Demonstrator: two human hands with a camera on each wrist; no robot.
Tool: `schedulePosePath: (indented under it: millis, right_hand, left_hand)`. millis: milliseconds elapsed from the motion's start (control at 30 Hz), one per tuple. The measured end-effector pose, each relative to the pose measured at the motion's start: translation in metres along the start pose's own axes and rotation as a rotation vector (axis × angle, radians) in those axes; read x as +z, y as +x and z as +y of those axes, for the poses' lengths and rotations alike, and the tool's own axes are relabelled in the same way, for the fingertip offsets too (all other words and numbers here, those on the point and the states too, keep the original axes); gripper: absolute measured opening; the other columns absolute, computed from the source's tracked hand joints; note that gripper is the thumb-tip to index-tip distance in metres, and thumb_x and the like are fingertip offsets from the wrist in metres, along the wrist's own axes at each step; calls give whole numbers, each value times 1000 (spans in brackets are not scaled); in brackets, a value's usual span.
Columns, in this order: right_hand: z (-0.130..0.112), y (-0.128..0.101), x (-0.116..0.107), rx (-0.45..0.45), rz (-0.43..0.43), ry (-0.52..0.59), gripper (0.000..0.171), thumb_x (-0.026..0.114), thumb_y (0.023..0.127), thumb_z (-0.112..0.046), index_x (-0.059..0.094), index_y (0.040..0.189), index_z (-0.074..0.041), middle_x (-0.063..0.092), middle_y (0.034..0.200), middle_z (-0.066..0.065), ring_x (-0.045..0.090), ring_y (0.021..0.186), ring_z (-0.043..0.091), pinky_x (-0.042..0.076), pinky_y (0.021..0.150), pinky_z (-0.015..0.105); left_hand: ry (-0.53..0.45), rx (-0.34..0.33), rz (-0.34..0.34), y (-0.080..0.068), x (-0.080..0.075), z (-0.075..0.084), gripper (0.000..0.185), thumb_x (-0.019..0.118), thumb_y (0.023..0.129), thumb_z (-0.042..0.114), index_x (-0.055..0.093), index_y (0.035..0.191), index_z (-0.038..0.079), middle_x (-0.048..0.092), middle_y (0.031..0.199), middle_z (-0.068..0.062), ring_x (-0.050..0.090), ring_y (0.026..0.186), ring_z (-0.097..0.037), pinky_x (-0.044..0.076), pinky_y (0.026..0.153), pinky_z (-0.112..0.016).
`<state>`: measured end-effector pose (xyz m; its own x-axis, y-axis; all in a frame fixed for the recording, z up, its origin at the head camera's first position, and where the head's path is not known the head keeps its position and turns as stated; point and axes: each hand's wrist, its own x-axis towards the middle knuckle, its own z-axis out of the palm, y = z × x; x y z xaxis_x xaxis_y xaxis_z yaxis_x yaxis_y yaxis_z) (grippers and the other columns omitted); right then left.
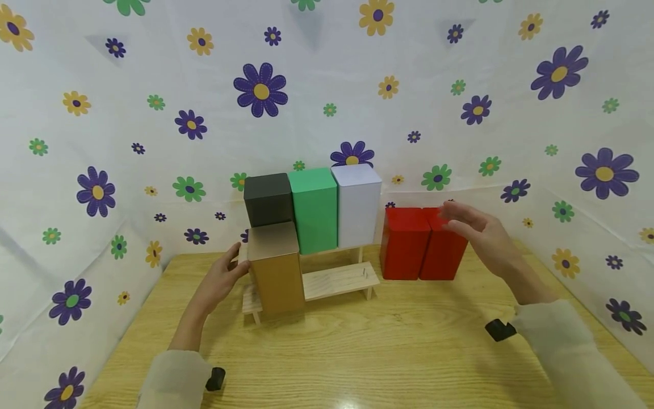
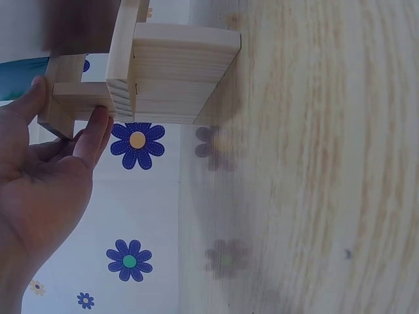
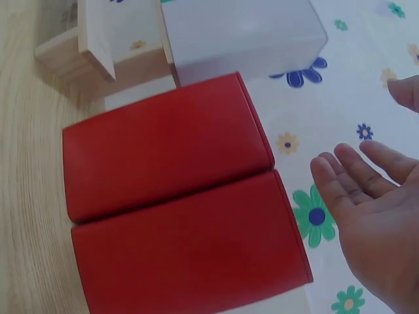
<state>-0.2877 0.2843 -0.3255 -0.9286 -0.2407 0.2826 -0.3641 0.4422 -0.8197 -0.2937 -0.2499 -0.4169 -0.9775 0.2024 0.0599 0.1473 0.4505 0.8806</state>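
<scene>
Right hand (image 1: 480, 230) open, fingers straight, hovering just above two red tins (image 1: 423, 243) standing together on the table (image 1: 388, 346) beside the wooden step shelf (image 1: 337, 281). Left hand (image 1: 222, 278) open, fingertips on the shelf's end. Probably rigid, light, smooth-sided; best gripped across opposite faces.

Pale, unvarnished wood is seen in the stepped shelf (image 1: 337, 279); a smooth, satiny finish in the red boxes (image 3: 177, 222).
</scene>
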Motion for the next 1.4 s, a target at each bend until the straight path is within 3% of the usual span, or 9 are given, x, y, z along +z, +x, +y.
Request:
schedulePosePath:
  millis: [133,233,467,767,1133,1400]
  right_hand:
    - [-6,-1,10,-19,-56,38,49,50,93,-33,39,138,-19,45,135,4,49,117,23,40,92,17]
    - [-10,-3,17,-21,-86,26,47,52,92,-32,42,136,-19,45,135,4,51,115,22,41,88,13]
    - [-17,-4,32,-2,-140,2,46,55,90,-37,46,132,-22,47,132,-3,50,115,15,42,89,17]
    - [-31,-1,53,-49,-223,115,46,58,90,-28,46,132,-13,48,131,3,47,118,24,45,89,22]
    - [-43,7,79,-108,-264,101,45,59,88,-29,48,130,-17,51,127,-1,47,118,24,42,95,40]
    - [-56,15,102,-152,-305,103,44,59,89,-24,48,131,-17,51,128,-2,49,116,24,44,94,38]
  left_hand:
    - [-6,0,1,0,0,1,79,45,90,51,4,147,17,9,152,-6,29,132,-32,29,102,-51]
    - [-4,4,2,0,0,1,79,45,90,51,4,147,15,8,152,-7,27,132,-33,30,101,-51]
    - [-6,15,2,1,-1,-1,78,45,90,51,5,147,17,7,152,-8,26,133,-33,30,101,-51]
    - [9,11,6,3,-1,-3,80,45,88,54,5,147,18,8,152,-9,25,133,-34,29,101,-52]
    - [2,8,6,2,-1,-4,81,45,88,54,6,147,16,7,152,-9,24,133,-35,29,101,-52]
    - [-5,12,2,2,0,-3,81,45,88,53,5,147,13,7,152,-9,24,133,-35,30,101,-52]
